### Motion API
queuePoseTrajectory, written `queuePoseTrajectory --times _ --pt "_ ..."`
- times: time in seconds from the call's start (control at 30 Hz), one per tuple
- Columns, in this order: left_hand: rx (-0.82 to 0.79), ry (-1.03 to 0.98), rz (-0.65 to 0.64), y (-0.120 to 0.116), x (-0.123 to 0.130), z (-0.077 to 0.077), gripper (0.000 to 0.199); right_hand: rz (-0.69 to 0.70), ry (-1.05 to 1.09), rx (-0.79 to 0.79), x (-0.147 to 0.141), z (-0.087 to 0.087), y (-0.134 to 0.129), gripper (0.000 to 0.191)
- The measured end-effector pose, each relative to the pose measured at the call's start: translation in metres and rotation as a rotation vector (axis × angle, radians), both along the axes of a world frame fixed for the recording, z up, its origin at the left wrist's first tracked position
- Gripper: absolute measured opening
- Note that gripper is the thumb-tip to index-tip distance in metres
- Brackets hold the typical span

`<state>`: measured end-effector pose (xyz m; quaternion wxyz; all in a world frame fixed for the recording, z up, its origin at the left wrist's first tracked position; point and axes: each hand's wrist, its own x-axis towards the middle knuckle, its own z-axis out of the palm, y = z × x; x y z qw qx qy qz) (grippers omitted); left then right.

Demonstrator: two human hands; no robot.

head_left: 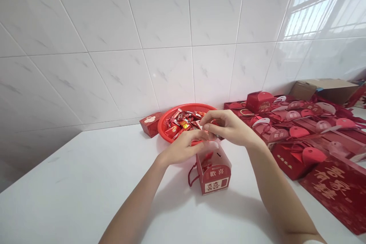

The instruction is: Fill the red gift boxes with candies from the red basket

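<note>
A small red and white gift box (215,179), printed with Chinese characters, stands upright on the white table, its near end panel facing me. Its top is partly open on the left, and red wrapped pieces show inside. A dark red cord handle (193,177) hangs at its left side. My left hand (187,145) is at the box's far end, thumb and fingers closed about the far flap. Just above and behind it, my right hand (230,126) has thumb and fingers curled together; what is between them is hidden. Behind both hands lies a red plastic basket (162,131) of wrapped candies (183,122).
Another red box (150,124) stands left of the basket against the tiled wall (168,72). Many red gift boxes (291,124) crowd the table's right side, with a flat red printed sheet (334,187) in front. An open cardboard carton (326,88) sits at the back right.
</note>
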<state>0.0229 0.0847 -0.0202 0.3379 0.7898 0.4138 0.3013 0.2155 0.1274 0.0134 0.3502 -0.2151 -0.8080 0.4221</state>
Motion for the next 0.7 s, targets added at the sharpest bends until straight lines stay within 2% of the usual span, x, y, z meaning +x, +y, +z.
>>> queuePoseTrajectory --times 0.13,0.3,0.43,0.57,0.7 --pt "0.073 0.133 0.068 -0.006 -0.008 0.003 0.025 0.022 -0.101 0.088 -0.005 -0.006 0.002 0.014" --pt "0.037 0.379 0.149 -0.015 -0.013 0.008 0.031 -0.047 -0.215 0.198 0.0 0.001 0.0 0.014" --pt "0.015 0.484 0.119 -0.016 -0.013 0.006 0.029 -0.036 -0.496 0.29 0.014 0.009 -0.003 0.014" --pt "-0.011 0.48 0.077 -0.015 -0.016 0.001 0.028 0.007 -0.868 0.238 0.023 0.009 -0.004 0.015" --pt "0.024 0.434 0.085 -0.02 -0.014 -0.006 0.027 0.086 -0.943 0.184 0.012 0.002 -0.002 0.009"
